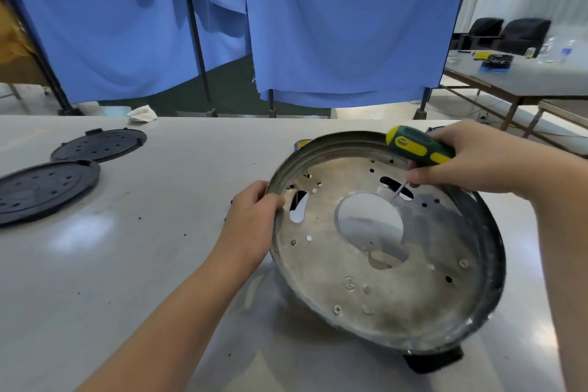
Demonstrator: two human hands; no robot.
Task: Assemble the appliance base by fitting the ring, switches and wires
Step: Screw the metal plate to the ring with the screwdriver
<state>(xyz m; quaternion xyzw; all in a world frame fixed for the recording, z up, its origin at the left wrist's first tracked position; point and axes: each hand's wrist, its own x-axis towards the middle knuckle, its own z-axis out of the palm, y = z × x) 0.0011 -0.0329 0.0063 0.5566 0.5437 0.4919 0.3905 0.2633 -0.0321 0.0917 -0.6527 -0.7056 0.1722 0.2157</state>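
Steadying base, screwdriver raised

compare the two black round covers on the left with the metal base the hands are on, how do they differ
The black covers lie flat and untouched on the table; the metal base is tilted, gripped at its rim by the left hand. The covers are matte black; the base is shiny, scuffed metal. The base looks larger, with a big central opening. All are round and perforated.

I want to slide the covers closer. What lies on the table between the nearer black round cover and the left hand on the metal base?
In the head view, only bare table with a few dark specks separates the nearer black cover from the left hand gripping the metal base.
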